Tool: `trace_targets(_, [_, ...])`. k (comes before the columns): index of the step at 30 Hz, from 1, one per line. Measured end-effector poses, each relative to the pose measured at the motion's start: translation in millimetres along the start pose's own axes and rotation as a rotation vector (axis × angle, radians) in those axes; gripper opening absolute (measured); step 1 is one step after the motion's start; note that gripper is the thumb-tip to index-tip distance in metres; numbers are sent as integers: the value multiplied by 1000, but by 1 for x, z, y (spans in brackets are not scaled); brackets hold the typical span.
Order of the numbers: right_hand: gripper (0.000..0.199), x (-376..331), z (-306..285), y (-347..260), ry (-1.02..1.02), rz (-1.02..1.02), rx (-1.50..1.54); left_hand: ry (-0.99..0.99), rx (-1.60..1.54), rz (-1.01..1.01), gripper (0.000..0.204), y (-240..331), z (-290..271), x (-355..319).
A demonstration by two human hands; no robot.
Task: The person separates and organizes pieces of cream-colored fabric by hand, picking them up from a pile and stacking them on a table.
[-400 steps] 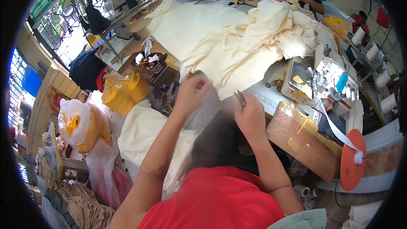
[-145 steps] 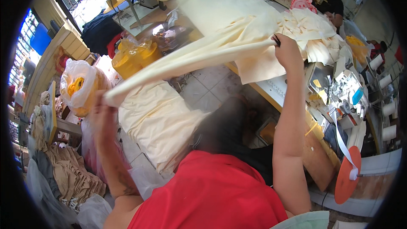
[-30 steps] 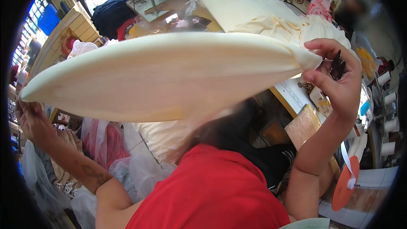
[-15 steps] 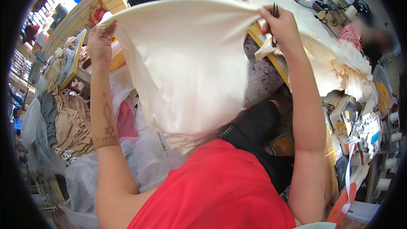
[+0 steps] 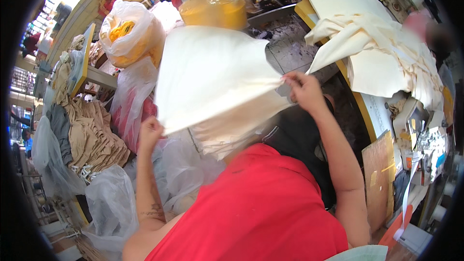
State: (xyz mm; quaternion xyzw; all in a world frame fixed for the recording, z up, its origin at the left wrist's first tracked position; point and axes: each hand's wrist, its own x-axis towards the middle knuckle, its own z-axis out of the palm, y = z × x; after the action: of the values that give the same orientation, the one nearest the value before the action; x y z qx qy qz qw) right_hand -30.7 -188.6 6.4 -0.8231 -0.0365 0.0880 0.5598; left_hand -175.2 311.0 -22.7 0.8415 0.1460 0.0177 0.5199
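A cream cloth panel (image 5: 212, 70) is stretched out in front of me, slightly blurred. At its near left corner, my left hand (image 5: 151, 133) pinches the edge, fingers closed. My right hand (image 5: 305, 92) grips the near right corner, thumb and fingers pressed together. A small dark shape shows under the right fingers, too unclear to name. Below the panel, more cream cloth pieces (image 5: 222, 137) lie layered by my lap, partly covered by it.
On the right, a table bears heaped cream cloth (image 5: 382, 60), with a sewing machine (image 5: 418, 140) nearer me. To the left are stacked tan pieces (image 5: 92, 133) and clear plastic sheeting (image 5: 113, 208). A white bag with yellow material (image 5: 133, 34) and a yellow bundle (image 5: 215, 12) stand ahead.
Both hands have come down and nearer to my body, bringing the cloth panel from raised and hanging to spread low. The snips seen in my right hand earlier no longer show clearly.
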Motion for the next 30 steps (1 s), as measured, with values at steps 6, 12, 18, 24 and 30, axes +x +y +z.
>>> trace_targets(6, [25, -19, 19, 93, -57, -199, -431, -313, 615, -42, 27, -124, 100, -6])
trace_targets(12, [36, -55, 9, 43, 87, -396, -500, -252, 362, 227, 29, 22, 197, 58])
trace_targets(18, [28, -88, -1, 39, 180, 181, -456, -559, -211, 361, 29, 110, 324, 103])
trace_targets(24, [27, -99, -7, 54, 257, 51, -340, -950, -276, 188, 11, 128, 354, 114])
trace_targets(30, [18, -84, 2, 47, 351, -186, -574, -1054, -357, 239, 25, 157, 327, 86])
